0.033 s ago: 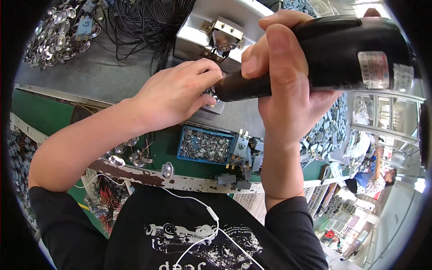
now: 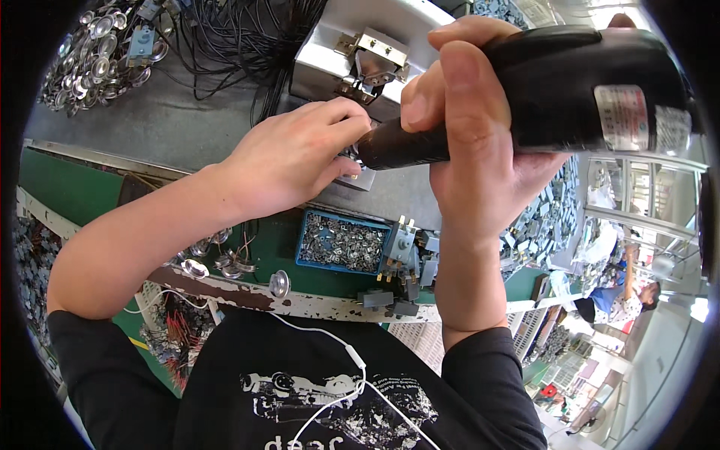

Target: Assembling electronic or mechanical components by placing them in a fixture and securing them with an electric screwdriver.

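Note:
A large black power screwdriver [image 2: 562,90] lies across the upper right, with my right hand [image 2: 480,150] wrapped round its body. Its narrow end points left and meets the fingertips of my left hand [image 2: 289,154]. Those fingers are bent and pinched together over a small metal block [image 2: 363,180] on the bench. Whatever they hold is mostly covered by the fingers and the tool's nose; only a bit of shiny metal shows. Just beyond the fingertips stands a metal box-like fixture [image 2: 326,67] with a brass-coloured bracket [image 2: 382,49] on it.
A blue tray [image 2: 300,259] of small metal parts lies nearer me, beside grey switch-like blocks [image 2: 401,247]. Shiny metal cups [image 2: 97,67] and black wires [image 2: 232,45] cover the back left. Grey parts [image 2: 540,217] are heaped at right. Another person [image 2: 619,304] is farther right.
Almost nothing differs. My right hand has shifted very slightly on the screwdriver; my left hand stays in place.

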Motion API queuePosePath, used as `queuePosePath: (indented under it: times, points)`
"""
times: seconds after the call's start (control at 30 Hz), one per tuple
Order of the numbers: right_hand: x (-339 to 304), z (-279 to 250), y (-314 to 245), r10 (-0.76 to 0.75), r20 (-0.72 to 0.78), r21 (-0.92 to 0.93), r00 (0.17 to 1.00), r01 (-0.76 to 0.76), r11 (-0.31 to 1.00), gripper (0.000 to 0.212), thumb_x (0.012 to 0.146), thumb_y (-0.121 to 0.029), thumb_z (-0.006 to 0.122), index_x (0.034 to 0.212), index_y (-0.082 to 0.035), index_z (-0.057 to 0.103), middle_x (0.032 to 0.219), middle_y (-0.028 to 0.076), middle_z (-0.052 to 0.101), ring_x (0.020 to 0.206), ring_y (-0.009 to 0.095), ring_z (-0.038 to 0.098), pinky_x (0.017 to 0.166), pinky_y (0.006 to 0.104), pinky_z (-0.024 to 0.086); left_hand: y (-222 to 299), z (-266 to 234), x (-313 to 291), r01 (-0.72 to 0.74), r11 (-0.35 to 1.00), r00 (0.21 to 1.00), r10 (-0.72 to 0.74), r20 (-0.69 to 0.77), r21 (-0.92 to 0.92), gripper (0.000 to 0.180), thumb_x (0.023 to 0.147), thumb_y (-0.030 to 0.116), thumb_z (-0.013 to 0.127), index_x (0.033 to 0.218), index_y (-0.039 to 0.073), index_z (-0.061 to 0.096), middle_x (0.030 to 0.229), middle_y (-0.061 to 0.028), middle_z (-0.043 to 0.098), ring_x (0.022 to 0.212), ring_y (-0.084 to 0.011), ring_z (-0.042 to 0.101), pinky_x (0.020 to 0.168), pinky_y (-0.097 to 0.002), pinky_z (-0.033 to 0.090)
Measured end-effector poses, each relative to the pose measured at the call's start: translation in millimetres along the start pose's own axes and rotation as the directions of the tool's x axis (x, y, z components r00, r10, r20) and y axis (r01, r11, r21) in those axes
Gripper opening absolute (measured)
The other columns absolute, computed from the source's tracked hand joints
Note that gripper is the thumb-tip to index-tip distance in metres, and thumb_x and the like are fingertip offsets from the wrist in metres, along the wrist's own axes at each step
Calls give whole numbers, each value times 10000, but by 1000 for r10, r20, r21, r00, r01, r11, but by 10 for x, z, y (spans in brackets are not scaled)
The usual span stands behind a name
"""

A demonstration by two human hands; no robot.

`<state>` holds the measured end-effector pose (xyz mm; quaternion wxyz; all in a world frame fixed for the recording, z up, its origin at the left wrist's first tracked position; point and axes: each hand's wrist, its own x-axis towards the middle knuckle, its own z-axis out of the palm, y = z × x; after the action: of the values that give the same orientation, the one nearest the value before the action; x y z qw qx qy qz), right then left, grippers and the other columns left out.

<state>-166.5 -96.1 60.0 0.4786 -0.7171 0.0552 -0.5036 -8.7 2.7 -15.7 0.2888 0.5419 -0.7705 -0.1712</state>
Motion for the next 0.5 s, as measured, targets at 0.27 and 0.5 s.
queuePosePath:
  times: [0.27,0.5]
  points:
    - [85,198,-188,93,-154,-143,984,-115,983,296,999,-66,651,1218,106,550,762,129,645,567,154,608,594,300,527,-57,-130,189,-59,997,988,66,142,-47,351,876,155,760,1175,53,607,1194,-77,622,1063,-321,663,889,-428,556]
    - [104,-132,-522,86,-215,-85,973,-106,991,819,989,9,609,1635,-93,114,1054,191,669,611,146,610,579,311,529,-29,-327,63,-110,982,962,145,233,-156,433,815,180,804,1205,91,638,1267,-58,634,1053,-320,666,827,-432,545]
